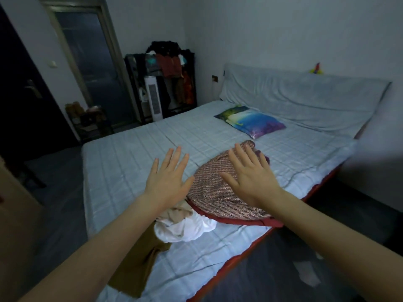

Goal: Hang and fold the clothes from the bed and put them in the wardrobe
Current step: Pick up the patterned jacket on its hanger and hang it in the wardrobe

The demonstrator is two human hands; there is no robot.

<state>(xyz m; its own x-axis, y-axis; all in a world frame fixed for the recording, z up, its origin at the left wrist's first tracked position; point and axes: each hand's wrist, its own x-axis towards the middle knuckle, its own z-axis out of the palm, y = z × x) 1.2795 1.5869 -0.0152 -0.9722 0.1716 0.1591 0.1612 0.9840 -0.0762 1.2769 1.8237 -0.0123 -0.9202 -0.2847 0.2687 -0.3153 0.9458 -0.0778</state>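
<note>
Both hands (168, 182) outstretched, fingers (239, 155) spread

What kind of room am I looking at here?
Most likely a home bedroom: a wide bed with a pale blue checked sheet, a colourful printed pillow near its padded headboard, and a dark open clothes rack hung with garments by the far wall.

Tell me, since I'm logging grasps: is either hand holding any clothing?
No. The left hand and right hand are open with fingers spread above the patterned garment.
</note>
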